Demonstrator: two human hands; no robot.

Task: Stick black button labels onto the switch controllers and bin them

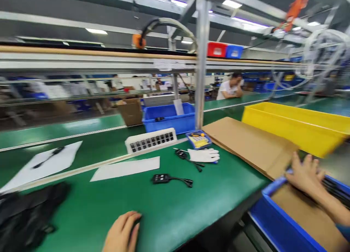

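Observation:
My left hand [122, 233] is low over the green tabletop [90, 212], its fingers curled together. Something dark shows between thumb and fingers, too blurred to name. My right hand [306, 173] is at the far rim of a blue bin [287, 226] on the right, fingers spread. Beside it in the bin lie black cable-like parts [337, 190] and a sheet of brown cardboard [300, 212]. A small black control box with a short split cable [161, 178] lies mid-table. A similar black unit [181, 154] rests beside a white glove [203, 155].
A dark heap [30, 212] covers the left front. Behind are a white slotted tray [151, 141], a small blue tray of tools [199, 140], a blue bin [169, 119] and a metal post [201, 62]. Flat cardboard [246, 142] and a yellow bin [295, 126] stand right. A person [229, 87] sits beyond.

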